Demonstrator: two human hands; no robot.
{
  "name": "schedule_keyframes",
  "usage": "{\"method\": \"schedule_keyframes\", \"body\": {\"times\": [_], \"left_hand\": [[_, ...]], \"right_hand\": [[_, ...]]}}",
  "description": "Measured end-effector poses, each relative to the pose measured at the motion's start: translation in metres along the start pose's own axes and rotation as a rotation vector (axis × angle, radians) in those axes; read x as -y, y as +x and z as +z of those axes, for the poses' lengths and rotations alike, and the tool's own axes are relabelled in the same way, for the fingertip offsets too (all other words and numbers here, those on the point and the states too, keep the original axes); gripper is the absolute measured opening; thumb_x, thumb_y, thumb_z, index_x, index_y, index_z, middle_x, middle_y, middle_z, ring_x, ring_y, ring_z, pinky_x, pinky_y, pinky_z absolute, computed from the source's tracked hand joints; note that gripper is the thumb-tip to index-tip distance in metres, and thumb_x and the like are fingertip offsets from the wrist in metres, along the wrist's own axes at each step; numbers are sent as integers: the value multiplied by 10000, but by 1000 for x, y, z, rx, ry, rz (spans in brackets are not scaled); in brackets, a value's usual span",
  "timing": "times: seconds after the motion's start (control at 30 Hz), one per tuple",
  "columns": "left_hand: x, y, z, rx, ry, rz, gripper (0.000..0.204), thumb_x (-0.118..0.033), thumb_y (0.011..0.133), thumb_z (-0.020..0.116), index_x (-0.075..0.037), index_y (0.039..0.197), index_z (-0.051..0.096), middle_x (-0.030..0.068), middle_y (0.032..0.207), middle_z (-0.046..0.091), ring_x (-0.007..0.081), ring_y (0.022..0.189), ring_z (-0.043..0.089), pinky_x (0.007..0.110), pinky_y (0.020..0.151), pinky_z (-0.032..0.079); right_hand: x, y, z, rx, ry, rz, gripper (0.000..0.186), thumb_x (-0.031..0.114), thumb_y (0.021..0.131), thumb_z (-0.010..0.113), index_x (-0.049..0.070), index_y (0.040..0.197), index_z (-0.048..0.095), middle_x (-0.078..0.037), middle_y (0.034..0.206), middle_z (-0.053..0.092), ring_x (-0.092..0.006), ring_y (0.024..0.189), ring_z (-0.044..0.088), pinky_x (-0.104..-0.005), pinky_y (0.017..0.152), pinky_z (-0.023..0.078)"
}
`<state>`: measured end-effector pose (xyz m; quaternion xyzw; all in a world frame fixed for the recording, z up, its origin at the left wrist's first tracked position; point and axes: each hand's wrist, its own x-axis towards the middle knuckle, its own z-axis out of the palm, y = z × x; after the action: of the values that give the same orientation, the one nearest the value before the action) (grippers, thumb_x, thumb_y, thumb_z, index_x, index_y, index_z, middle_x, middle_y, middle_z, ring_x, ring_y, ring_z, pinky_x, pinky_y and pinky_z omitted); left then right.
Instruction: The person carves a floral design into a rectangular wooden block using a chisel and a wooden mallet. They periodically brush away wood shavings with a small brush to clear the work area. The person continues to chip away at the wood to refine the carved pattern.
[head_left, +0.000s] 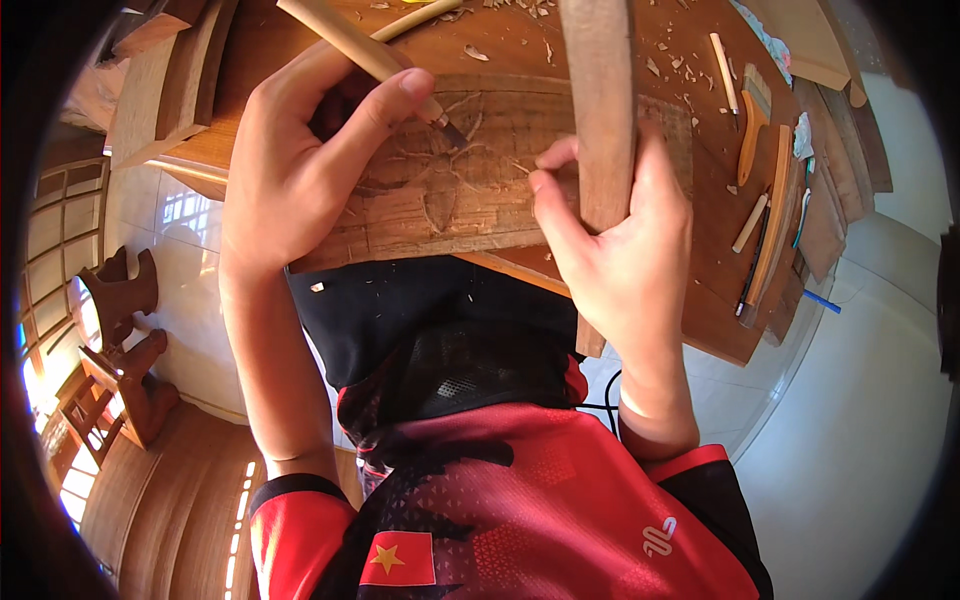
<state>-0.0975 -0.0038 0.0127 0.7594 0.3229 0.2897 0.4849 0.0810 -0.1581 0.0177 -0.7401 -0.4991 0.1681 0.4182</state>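
My left hand point(290, 170) is closed around the wooden handle of a carving chisel point(350, 42). The chisel's dark metal blade touches a carved wooden board point(400, 225) beside a raised flower-and-leaf pattern. In my right hand point(630, 265) is a long, flat wooden bar point(603, 100), held upright in the picture over the board's right part. My right thumb and forefinger come close together near a thin sliver of wood. The bar hides part of the board and some of my right fingers.
Wood shavings point(476, 53) lie scattered on the brown table point(700, 300). To the right are a thin-handled tool point(724, 70), a flat brush point(750, 135), a dark pencil-like stick point(752, 260) and stacked wood strips point(845, 150). Thick wooden blocks point(170, 85) stand at the upper left.
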Motion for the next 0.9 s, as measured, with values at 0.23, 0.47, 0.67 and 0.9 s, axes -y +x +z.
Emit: {"method": "schedule_keyframes", "body": {"times": [0.23, 0.47, 0.67, 0.9], "left_hand": [[0, 1, -2, 11, 0, 19, 273, -246, 988, 715, 26, 1005, 741, 70, 856, 764, 115, 813, 686, 280, 776, 525], [0, 0, -2, 39, -21, -31, 253, -223, 1003, 694, 28, 1005, 722, 47, 888, 722, 100, 829, 623, 261, 783, 489], [-5, 1, -3, 61, 2, -53, 238, -188, 1007, 673, 46, 1031, 712, 76, 947, 729, 129, 918, 651, 283, 866, 498], [-6, 2, -4, 51, 23, -39, 238, -204, 999, 673, 32, 1008, 705, 72, 960, 701, 139, 907, 622, 297, 841, 487]], "right_hand": [[7, 1, 4, 9, -83, -35, 338, 52, 855, 769, 7, 1080, 521, -243, 817, 677, -485, 792, 691, -507, 666, 542], [15, 6, 5, 100, -180, -83, 336, 8, 823, 746, -5, 1041, 490, -254, 846, 642, -493, 794, 671, -537, 670, 529], [15, 7, -2, 185, -192, -109, 317, -3, 848, 736, -8, 1123, 577, -223, 871, 696, -447, 827, 711, -441, 710, 555], [0, 20, -20, 78, -108, -188, 209, 35, 934, 737, 24, 1099, 609, -54, 932, 735, -125, 659, 645, -288, 625, 534]]}}
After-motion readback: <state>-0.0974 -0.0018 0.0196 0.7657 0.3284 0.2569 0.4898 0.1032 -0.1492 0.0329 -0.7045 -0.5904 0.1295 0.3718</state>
